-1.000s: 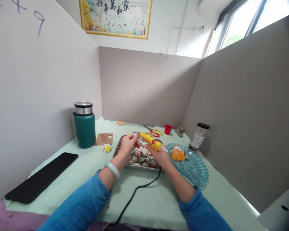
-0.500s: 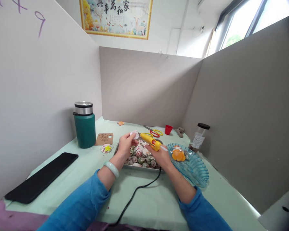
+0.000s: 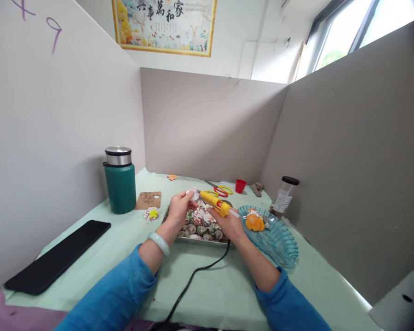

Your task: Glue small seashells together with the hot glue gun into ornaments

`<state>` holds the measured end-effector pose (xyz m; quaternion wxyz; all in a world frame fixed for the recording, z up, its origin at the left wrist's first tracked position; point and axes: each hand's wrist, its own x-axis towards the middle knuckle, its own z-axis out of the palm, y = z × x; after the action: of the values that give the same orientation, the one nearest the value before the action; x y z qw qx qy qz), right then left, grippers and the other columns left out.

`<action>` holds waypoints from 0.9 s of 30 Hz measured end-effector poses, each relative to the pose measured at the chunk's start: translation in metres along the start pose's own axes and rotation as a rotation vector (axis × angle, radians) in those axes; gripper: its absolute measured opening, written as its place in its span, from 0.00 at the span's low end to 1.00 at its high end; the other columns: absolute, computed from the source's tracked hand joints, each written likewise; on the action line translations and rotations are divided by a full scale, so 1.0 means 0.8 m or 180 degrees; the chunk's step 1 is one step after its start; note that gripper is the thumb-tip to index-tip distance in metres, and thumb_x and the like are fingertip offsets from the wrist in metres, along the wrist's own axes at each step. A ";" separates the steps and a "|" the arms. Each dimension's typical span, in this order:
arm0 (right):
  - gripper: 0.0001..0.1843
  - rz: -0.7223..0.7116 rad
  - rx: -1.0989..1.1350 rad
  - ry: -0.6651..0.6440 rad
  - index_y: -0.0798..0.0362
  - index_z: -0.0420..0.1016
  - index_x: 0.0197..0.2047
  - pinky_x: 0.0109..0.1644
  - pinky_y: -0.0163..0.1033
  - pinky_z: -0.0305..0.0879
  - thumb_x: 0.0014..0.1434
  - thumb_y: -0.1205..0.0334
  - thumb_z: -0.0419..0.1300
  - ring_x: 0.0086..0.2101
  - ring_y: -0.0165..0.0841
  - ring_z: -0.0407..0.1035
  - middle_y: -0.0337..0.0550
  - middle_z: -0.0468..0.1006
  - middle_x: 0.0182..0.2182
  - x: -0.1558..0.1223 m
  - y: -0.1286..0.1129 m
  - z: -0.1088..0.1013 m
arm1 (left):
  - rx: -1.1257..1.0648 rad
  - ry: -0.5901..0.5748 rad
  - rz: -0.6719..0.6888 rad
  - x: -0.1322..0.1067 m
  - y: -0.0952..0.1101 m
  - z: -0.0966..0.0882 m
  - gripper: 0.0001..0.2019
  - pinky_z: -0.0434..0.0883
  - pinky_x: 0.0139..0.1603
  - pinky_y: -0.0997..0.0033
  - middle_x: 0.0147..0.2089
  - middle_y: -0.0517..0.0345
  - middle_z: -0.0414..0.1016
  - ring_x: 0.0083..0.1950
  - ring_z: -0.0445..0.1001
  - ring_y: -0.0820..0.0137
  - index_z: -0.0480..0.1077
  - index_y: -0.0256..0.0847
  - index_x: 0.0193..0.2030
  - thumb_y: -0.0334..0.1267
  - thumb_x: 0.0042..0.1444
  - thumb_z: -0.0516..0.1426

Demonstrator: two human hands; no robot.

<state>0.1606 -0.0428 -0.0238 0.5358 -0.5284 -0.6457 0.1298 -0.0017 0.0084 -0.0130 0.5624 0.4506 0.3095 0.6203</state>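
Hands: two. The left hand (image 3: 180, 209) pinches one pale shell (image 3: 193, 193) between fingertips, above the far left part of the tray (image 3: 200, 240). The right hand (image 3: 230, 226) is wrapped around one yellow glue gun (image 3: 213, 200), nozzle toward the shell; contact between them cannot be determined. One black cable (image 3: 193, 277) runs to the near edge of the table (image 3: 224, 294).

Tray: one, mid-table, filled with small shells (image 3: 204, 228) too numerous to count.

Left edge: one green bottle (image 3: 120, 188), upright; one brown card (image 3: 147, 200); one round piece with a yellow star (image 3: 152, 214). Near left corner: one black pad (image 3: 60, 257).

Far edge: one orange piece (image 3: 172, 177); scissors (image 3: 224, 190), number of pairs unclear; one red cup (image 3: 240, 185). Right edge: one blue plate (image 3: 283, 248) carrying orange shells (image 3: 254, 222); one black-lidded jar (image 3: 285, 197).

Surface: pale green cover. Room: three grey partitions (image 3: 210, 119) enclose the table; beyond them, one framed picture (image 3: 163, 27) and one window (image 3: 341, 41).
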 end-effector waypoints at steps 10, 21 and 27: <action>0.22 0.0089 0.0061 -0.0035 0.57 0.78 0.35 0.30 0.35 0.62 0.51 0.44 0.61 0.25 0.33 0.66 0.41 0.75 0.23 0.000 -0.004 -0.001 | 0.0019 -0.0027 -0.0051 0.000 0.000 0.001 0.17 0.65 0.23 0.77 0.17 0.60 0.70 0.19 0.66 0.76 0.71 0.33 0.31 0.47 0.41 0.65; 0.23 -0.0056 -0.0135 -0.0053 0.56 0.74 0.28 0.27 0.35 0.59 0.51 0.41 0.60 0.23 0.31 0.63 0.39 0.72 0.20 -0.001 0.001 0.001 | 0.0420 -0.0164 0.0031 -0.006 0.000 0.007 0.18 0.65 0.22 0.76 0.17 0.58 0.70 0.18 0.67 0.74 0.72 0.34 0.29 0.50 0.44 0.63; 0.23 -0.0049 -0.0147 -0.0022 0.55 0.74 0.27 0.27 0.34 0.60 0.51 0.41 0.60 0.22 0.30 0.63 0.38 0.72 0.19 -0.001 0.002 0.001 | 0.0493 -0.0123 0.0072 -0.008 0.003 0.010 0.18 0.65 0.22 0.76 0.16 0.58 0.70 0.17 0.67 0.74 0.72 0.34 0.29 0.51 0.44 0.63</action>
<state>0.1603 -0.0426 -0.0259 0.5222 -0.5352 -0.6544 0.1125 0.0041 0.0005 -0.0092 0.5247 0.5081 0.3406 0.5920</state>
